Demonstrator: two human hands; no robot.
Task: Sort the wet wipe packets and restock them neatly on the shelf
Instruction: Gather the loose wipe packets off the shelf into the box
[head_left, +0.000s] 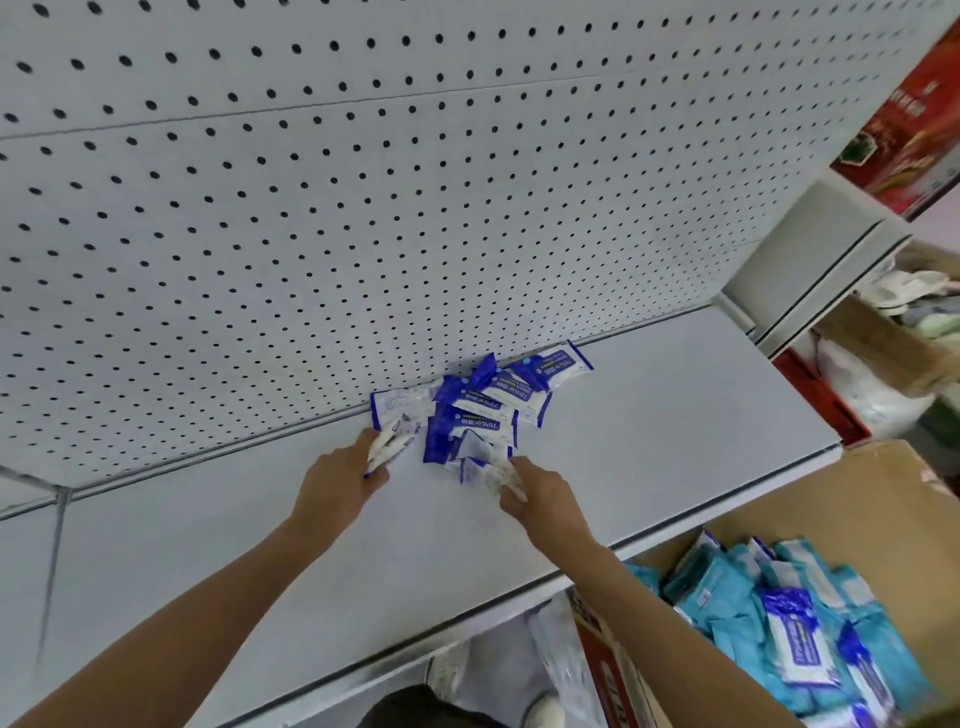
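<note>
- head view: a loose heap of small blue-and-white wet wipe packets (483, 405) lies on the white shelf (675, 415), against the pegboard (363, 182).
- left hand (337, 483) grips one packet (387, 441); right hand (540, 493) pinches another packet (498, 475) at the heap's near edge.
- the packets look light, soft and slick; best pinched by a flat sealed end.
- more packs sit in the cardboard box (857, 499) below.

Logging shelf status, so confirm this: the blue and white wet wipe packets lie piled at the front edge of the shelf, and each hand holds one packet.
Not quite. The head view shows the wet wipe packets piled at the back of the shelf, against the pegboard, not at its front edge. The rest stands: the left hand and right hand each hold one packet.
</note>
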